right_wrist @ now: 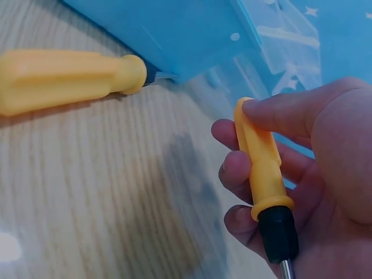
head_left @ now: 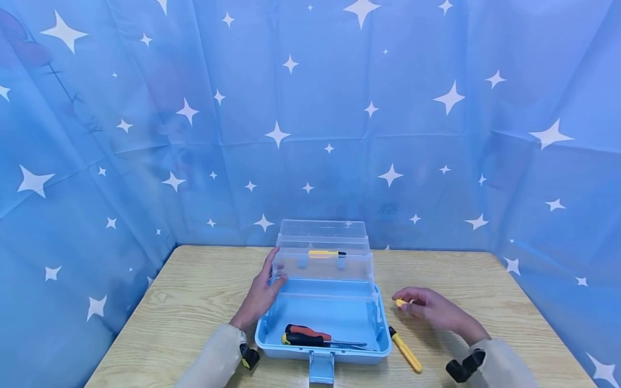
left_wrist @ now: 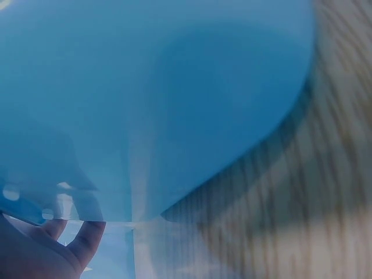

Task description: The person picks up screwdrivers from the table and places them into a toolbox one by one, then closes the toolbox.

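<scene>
A light blue toolbox (head_left: pixel 276 351) stands with its clear lid (head_left: pixel 322 228) raised. Inside lie a black-and-yellow screwdriver (head_left: pixel 303 339) and a red-and-black screwdriver (head_left: pixel 310 331). Another yellow-handled screwdriver (head_left: pixel 324 254) shows across the clear plastic at the back. My left hand (head_left: pixel 261 297) holds the left edge of the clear lid, thumb on the near side and fingers partly seen through it. To the right of the box, my right hand (head_left: pixel 434 308) grips a yellow screwdriver (right_wrist: pixel 264 168) by its handle, thumb on the handle's end and the metal shaft pointing toward the palm.
On the wooden table (head_left: pixel 194 291), a yellow-handled screwdriver (head_left: pixel 407 353) lies against the box's right side. The front latch (head_left: pixel 322 368) hangs down. A blue curtain with white stars (head_left: pixel 310 108) stands behind the table and along both sides.
</scene>
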### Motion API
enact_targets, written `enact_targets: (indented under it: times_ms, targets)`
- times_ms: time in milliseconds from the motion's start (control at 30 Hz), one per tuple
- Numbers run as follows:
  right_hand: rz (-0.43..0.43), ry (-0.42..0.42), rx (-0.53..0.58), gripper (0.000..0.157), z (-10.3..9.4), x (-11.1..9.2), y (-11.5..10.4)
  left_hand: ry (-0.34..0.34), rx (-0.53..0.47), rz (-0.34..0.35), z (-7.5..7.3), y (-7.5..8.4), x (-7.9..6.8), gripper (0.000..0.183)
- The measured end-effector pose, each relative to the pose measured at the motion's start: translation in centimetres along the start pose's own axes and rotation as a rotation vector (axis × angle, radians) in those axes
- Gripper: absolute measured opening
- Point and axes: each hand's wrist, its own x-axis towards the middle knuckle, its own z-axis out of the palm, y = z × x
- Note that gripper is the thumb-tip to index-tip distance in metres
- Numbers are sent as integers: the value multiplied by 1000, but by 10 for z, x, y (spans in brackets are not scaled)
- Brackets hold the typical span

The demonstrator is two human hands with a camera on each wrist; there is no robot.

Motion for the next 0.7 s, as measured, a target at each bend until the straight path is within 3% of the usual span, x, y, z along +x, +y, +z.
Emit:
enact_targets:
  times_ms: [367, 700]
  targets:
    - [-47, -13, 16, 32, -10, 1, -8, -5, 1, 16, 0, 0, 0, 64]
    - [-51, 20, -40, 31, -15, 2, -19, -5, -4, 16, 0, 0, 0, 64]
